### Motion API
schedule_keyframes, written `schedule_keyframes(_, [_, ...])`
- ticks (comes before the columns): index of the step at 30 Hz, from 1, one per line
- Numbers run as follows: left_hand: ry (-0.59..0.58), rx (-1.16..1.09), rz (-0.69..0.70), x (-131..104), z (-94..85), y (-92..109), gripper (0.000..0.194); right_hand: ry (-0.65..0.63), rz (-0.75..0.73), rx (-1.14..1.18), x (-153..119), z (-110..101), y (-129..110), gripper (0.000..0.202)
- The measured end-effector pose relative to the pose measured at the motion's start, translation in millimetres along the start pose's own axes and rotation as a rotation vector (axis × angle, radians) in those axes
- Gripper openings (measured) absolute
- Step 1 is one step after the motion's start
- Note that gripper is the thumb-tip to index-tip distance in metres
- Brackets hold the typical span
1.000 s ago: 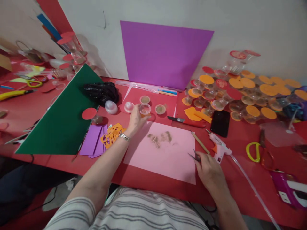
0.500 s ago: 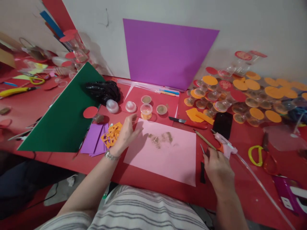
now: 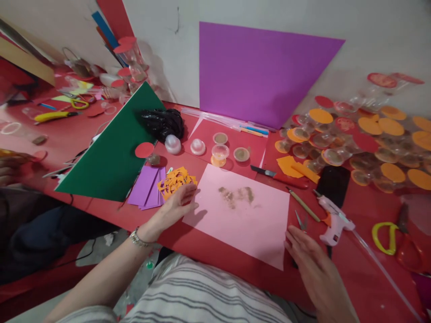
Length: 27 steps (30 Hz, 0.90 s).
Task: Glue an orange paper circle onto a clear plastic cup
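Observation:
A pink sheet of paper (image 3: pixel 235 229) lies in front of me with smears of brown sand (image 3: pixel 237 196) on it. My left hand (image 3: pixel 178 204) is open at the sheet's left edge, beside a heap of orange paper cutouts (image 3: pixel 175 179). At the right edge of the sheet is my right hand (image 3: pixel 306 249), open and holding nothing, fingers stretched out. Small scissors (image 3: pixel 301 220) lie partly hidden just beyond its fingertips. Behind the sheet stand a clear plastic cup on an orange base (image 3: pixel 220 153) and two small cups of sand (image 3: pixel 241 154).
Purple paper strips (image 3: pixel 146 186) and a green board (image 3: pixel 104 157) are on the left. To the right lie a cutter knife (image 3: pixel 279 175), a glue gun (image 3: pixel 335 222), a phone (image 3: pixel 333 184) and many sand-filled cups with orange discs (image 3: pixel 390 126). Another person's hand (image 3: pixel 11 166) shows far left.
My right hand has let go of the small scissors and moved nearer to the pink sheet. My left hand has come lower, towards me. The view has turned left.

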State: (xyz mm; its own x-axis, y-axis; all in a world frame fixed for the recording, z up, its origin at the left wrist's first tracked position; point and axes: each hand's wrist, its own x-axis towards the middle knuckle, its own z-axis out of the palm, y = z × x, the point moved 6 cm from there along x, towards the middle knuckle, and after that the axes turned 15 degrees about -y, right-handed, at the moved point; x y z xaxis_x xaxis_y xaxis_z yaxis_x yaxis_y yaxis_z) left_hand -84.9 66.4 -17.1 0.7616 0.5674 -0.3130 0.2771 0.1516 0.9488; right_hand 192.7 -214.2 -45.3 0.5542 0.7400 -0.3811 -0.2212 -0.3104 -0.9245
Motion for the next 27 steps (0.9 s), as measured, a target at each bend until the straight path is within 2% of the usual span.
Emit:
schedule_keyframes(4, [0.005, 0.003, -0.008, 3.6, -4.6, 8.1, 0.044, -0.032, 0.006, 0.179, 5.0, 4.7, -0.2, 0.042])
schedule_keyframes(8, [0.018, -0.028, 0.001, 8.2, -7.4, 9.7, 0.042, -0.033, 0.03, 0.225, 11.0, 2.8, 2.8, 0.045])
schedule_keyframes(10, [0.015, -0.027, 0.011, 11.5, -6.3, 10.7, 0.042, -0.073, 0.037, 0.216, 14.3, 2.8, 2.2, 0.045])
schedule_keyframes(13, [-0.012, 0.1, 0.012, 14.9, -0.4, 15.4, 0.042, -0.13, 0.044, 0.188, 16.1, 6.7, -0.7, 0.046])
schedule_keyframes(15, [-0.034, 0.292, 0.0, 14.7, 5.6, 21.0, 0.036, -0.086, 0.03, 0.176, 14.5, 7.1, -2.8, 0.046])
schedule_keyframes(17, [-0.053, 0.483, 0.009, 12.6, 12.7, 28.6, 0.02, -0.048, 0.009, 0.11, 12.5, 6.4, -5.0, 0.046])
schedule_keyframes(19, [-0.065, 0.586, 0.029, 10.0, 18.5, 36.0, 0.008, -0.066, 0.005, -0.047, 12.5, 4.7, -6.4, 0.048])
schedule_keyframes(22, [-0.026, 0.607, 0.009, 6.9, 19.2, 42.7, 0.006, -0.118, 0.001, -0.269, 16.5, -2.2, -6.2, 0.049])
schedule_keyframes(27, [-0.003, 0.565, -0.057, 3.5, 14.5, 42.7, 0.006, -0.125, -0.001, -0.256, 21.1, -6.0, -4.9, 0.049])
